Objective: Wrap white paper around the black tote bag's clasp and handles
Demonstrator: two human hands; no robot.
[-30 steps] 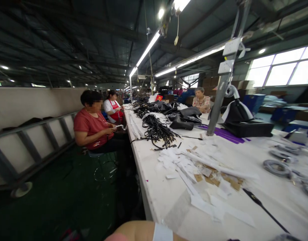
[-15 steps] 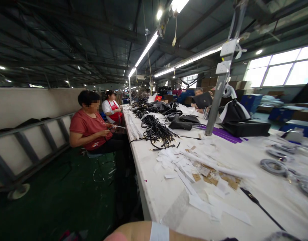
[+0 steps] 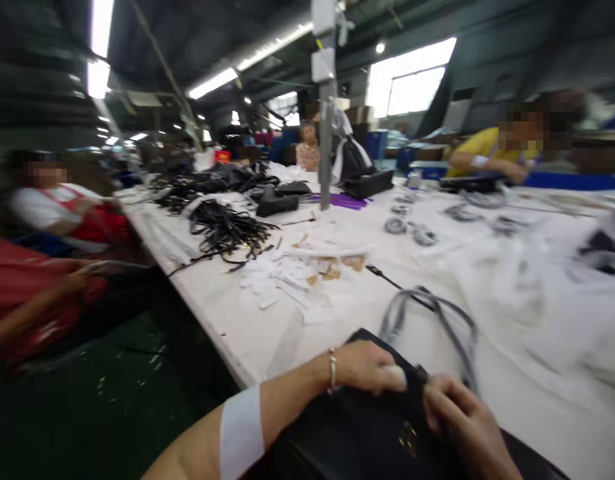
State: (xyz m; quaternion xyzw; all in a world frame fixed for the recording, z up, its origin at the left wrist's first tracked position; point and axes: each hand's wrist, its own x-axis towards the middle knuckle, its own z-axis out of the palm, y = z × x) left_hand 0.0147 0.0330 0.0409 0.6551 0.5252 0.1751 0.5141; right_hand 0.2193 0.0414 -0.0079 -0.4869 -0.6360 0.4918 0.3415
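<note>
A black handbag (image 3: pixel 347 433) with a small gold-coloured metal fitting on its front lies before me at the table's near edge. Its grey strap loops (image 3: pixel 442 303) rise behind it onto the table. My left hand (image 3: pixel 370 365), with a bracelet at the wrist and a white band on the forearm, is closed over the bag's top edge. Close by on the right, my right hand (image 3: pixel 460 410) pinches the same top edge near a dark strap or zip end, which is blurred. What lies under the fingers is hidden.
White table (image 3: pixel 247 333) holds paper scraps (image 3: pixel 282 277), a heap of black straps (image 3: pixel 227 227), coiled cords (image 3: pixel 402 223) and white sheeting (image 3: pixel 527 300). A metal post (image 3: pixel 326 133) rises from it. People sit at left; a person in yellow (image 3: pixel 477 150) works across the table.
My view has swung right and down. The handbag and both my hands on it have come into view, where before only part of a banded forearm showed at the bottom edge.
</note>
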